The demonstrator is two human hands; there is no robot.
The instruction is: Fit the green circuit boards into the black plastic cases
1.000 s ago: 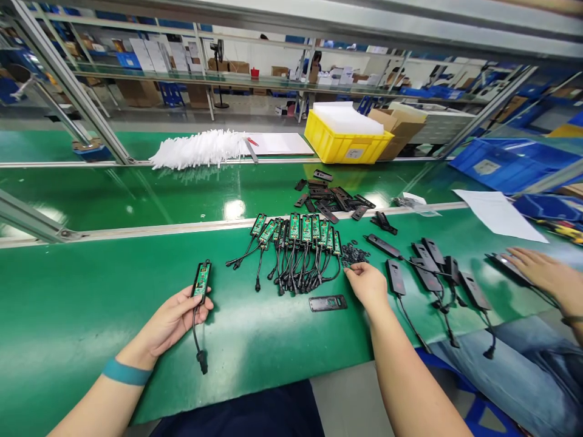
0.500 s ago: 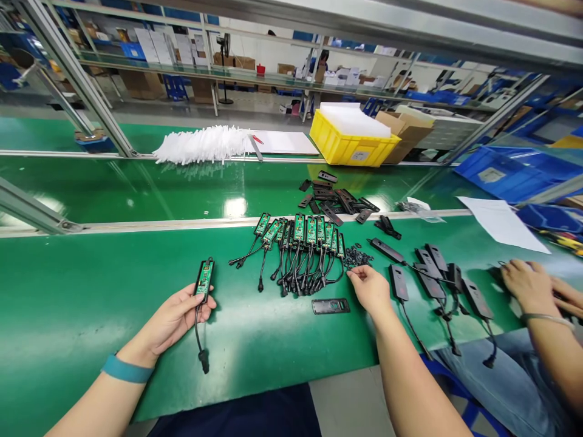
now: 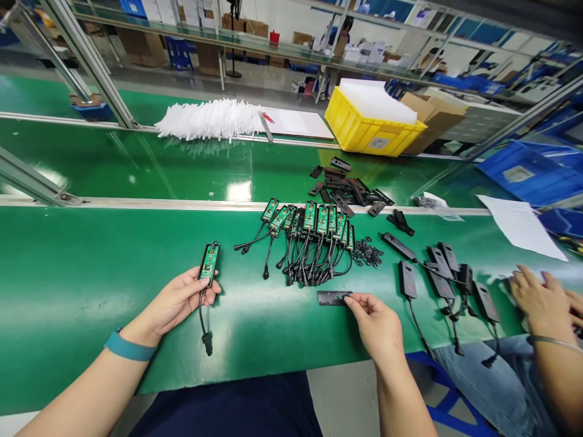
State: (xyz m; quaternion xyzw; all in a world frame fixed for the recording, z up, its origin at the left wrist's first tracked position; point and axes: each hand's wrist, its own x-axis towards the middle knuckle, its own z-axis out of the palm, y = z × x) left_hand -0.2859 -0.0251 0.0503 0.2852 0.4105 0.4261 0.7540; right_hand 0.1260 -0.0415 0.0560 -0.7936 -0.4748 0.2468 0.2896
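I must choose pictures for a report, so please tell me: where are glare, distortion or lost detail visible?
In the head view, bright glare lies on the green surface below the white bundle; in the head view, the left metal post slants, perhaps partly from wide-angle stretching; in the head view, the circuit board in the left hand looks fairly clear, but markings are unreadable.

Left hand (image 3: 182, 300) palm up, right hand's (image 3: 379, 328) fingers (image 3: 357, 308) pinched
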